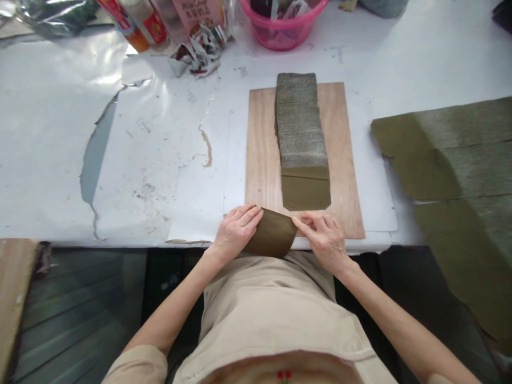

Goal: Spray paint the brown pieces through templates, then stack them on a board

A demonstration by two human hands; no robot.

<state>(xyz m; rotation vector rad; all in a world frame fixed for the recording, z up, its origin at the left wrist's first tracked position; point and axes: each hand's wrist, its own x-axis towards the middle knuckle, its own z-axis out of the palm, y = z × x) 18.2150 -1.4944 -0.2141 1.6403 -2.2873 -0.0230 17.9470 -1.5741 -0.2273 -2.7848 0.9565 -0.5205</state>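
Note:
An olive-green fabric piece (273,234) lies over the near edge of the table, its lower end hanging toward my lap. My left hand (239,228) grips its left edge, fingers pressed together on top. At its upper right corner my right hand (322,234) pinches the cloth between thumb and fingertips. Just beyond, a long row of overlapping olive fabric pieces (301,122) runs away from me on a wooden board (262,144). The nearest piece of the row (306,192) shows its flat olive face with cut corners.
Olive fabric sheets (448,176) spread at the right and hang off the table edge. A pink basket (284,26) and several bottles (146,24) stand at the back, near crumpled wrappers (202,50). The white table cover (192,186) is torn at left.

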